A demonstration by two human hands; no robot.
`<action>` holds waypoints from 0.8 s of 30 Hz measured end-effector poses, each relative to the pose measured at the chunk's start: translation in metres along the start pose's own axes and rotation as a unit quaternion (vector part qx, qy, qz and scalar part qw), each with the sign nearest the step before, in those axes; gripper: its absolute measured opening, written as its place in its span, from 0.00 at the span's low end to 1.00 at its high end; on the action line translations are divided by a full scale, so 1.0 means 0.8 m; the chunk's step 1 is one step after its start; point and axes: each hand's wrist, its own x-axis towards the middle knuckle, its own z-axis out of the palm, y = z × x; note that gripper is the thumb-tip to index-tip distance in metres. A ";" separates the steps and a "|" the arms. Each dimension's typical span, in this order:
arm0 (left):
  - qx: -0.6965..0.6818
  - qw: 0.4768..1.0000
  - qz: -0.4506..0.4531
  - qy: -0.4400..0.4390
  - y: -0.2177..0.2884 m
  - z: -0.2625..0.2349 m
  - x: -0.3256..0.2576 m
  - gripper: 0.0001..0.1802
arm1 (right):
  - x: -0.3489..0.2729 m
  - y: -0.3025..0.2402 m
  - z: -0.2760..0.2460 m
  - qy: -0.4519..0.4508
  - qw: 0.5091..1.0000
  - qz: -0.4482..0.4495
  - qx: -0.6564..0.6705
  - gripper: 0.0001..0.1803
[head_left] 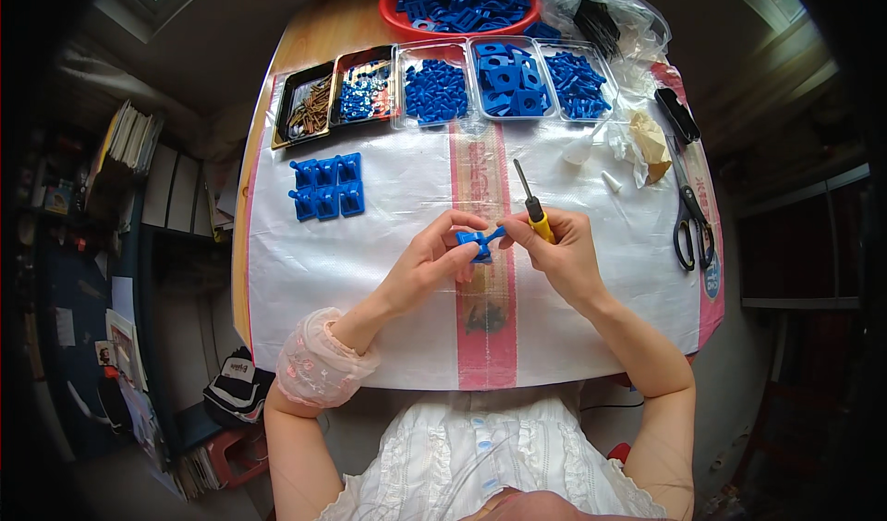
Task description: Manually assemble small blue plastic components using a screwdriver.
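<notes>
Small part held between the hands: bright blue.
Screwdriver: yellow handle, dark collar, grey metal shaft.
Sheet spread on the counter: white woven plastic, crossed by a red-pink stripe down the middle, edged in the same pink.
Counter: light brown wood.
Finished pieces laid in a cluster: blue throughout.
Trays at the far edge: clear plastic, filled with blue parts.
Black tray: filled with rusty brown pieces.
Bowl: red, heaped with blue parts.
Scissors: black handles, grey blades.
Sleeve cover: sheer pink, patterned with small flowers.
Dress: white, pleated.
</notes>
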 end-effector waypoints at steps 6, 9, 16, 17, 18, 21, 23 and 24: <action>-0.058 0.998 -0.002 -0.029 -0.011 -0.011 0.004 0.22 | 0.001 0.009 -0.001 0.002 0.996 0.056 0.062 0.10; -0.064 0.997 -0.003 -0.035 -0.015 -0.013 0.005 0.26 | 0.000 0.004 0.000 -0.006 0.993 0.080 0.087 0.09; -0.063 0.997 0.004 -0.049 -0.028 -0.022 0.006 0.28 | -0.001 0.004 0.000 -0.004 0.995 0.079 0.055 0.10; -0.068 0.996 0.006 -0.051 -0.026 -0.021 0.007 0.27 | -0.002 0.005 0.000 -0.001 0.996 0.078 0.054 0.10; -0.058 0.998 0.012 -0.036 -0.024 -0.018 0.006 0.25 | -0.002 0.005 0.000 0.003 0.996 0.077 0.053 0.10; -0.034 0.999 0.029 -0.005 -0.015 -0.007 0.005 0.20 | 0.000 0.002 0.000 0.017 0.996 0.069 0.061 0.11; -0.027 0.999 0.037 -0.001 -0.010 -0.005 0.004 0.22 | 0.000 0.000 -0.001 0.012 0.995 0.072 0.065 0.11; -0.019 0.999 0.035 0.012 -0.008 -0.003 0.004 0.24 | 0.000 0.000 -0.002 0.010 0.995 0.073 0.068 0.12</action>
